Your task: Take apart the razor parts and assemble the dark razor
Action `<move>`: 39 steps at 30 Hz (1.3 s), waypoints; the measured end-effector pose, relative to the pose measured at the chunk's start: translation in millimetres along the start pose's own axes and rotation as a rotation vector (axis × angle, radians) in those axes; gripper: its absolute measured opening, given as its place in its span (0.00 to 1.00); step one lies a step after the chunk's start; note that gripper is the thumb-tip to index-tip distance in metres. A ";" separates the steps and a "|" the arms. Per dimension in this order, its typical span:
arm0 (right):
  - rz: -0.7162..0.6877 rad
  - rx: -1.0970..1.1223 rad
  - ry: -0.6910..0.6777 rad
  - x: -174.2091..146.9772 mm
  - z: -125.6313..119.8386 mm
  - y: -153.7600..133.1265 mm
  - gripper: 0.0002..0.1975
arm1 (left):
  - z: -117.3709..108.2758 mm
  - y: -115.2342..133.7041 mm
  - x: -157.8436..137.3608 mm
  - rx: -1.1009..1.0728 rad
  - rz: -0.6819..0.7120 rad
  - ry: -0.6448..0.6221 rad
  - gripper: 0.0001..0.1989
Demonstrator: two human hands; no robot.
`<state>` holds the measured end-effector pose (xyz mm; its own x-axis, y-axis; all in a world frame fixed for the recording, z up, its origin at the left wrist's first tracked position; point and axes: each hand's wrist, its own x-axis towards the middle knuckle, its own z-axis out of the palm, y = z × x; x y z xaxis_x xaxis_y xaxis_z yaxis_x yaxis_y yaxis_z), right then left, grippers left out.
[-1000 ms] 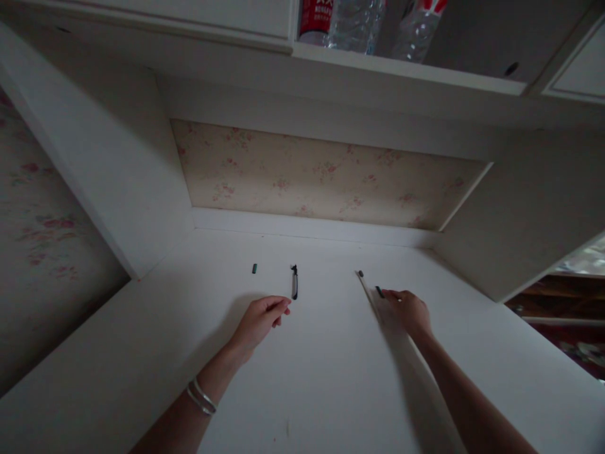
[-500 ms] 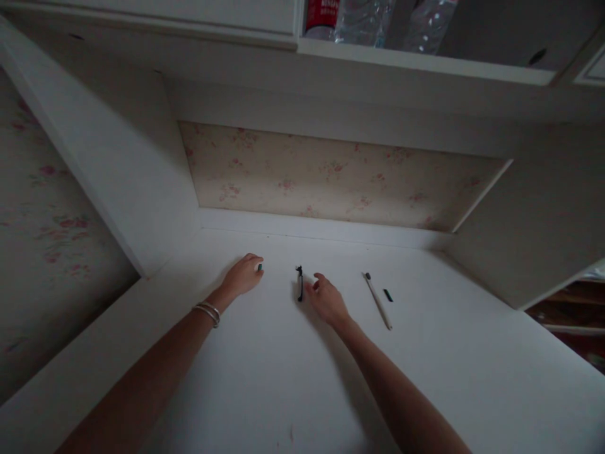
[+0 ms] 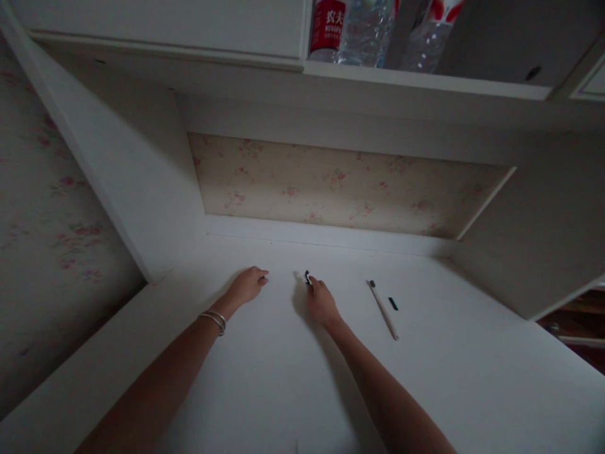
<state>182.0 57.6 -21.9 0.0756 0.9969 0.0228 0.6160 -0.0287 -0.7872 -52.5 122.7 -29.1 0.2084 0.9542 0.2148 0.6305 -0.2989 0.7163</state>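
My left hand (image 3: 246,285), with bracelets on the wrist, lies on the white desk (image 3: 283,384), its fingers curled over a small green cap (image 3: 263,277) that barely shows at the fingertips. My right hand (image 3: 322,304) is closed over a black pen (image 3: 307,276); only the pen's far end sticks out beyond the fingers. To the right of that hand lie a white pen body (image 3: 384,311) with a dark tip and, just beside it, a second small green piece (image 3: 393,303). Neither hand touches these two.
The desk sits in a niche, with a white side panel on the left (image 3: 142,176) and another on the right (image 3: 534,221). Floral wallpaper (image 3: 331,183) covers the back. On the shelf above stand a red-labelled bottle (image 3: 326,25) and clear plastic bottles (image 3: 363,31).
My right hand left the white pen and green piece on the right, moved left and closed over the black pen. My left hand reached forward from near the black pen and curled over the green cap.
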 end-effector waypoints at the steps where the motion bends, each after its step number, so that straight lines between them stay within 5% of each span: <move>1: 0.003 0.083 -0.009 -5.1 -1.9 2.2 0.18 | 0.4 3.9 -5.7 -0.040 0.001 0.014 0.12; 5: 0.029 0.423 -0.053 -33.4 -7.6 2.1 0.23 | 5.0 31.1 -38.6 -0.254 -0.038 0.028 0.20; 10: 0.117 1.056 -0.137 -63.9 -17.7 -21.1 0.20 | 13.4 82.0 -77.8 -1.156 -0.218 0.002 0.18; 14: 0.084 1.099 -0.164 -74.6 -18.3 -32.4 0.20 | 24.7 103.7 -88.1 -1.420 -0.235 0.015 0.14; 39: -0.077 0.934 -0.223 -107.9 -0.9 -29.6 0.18 | 45.3 90.4 -103.2 -1.544 -0.126 -0.205 0.15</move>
<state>156.3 -49.2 -0.5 -0.1495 0.9874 0.0525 -0.2667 0.0109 -0.9637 16.9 -3.4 -16.6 0.3912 0.9143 0.1048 -0.6713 0.2056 0.7121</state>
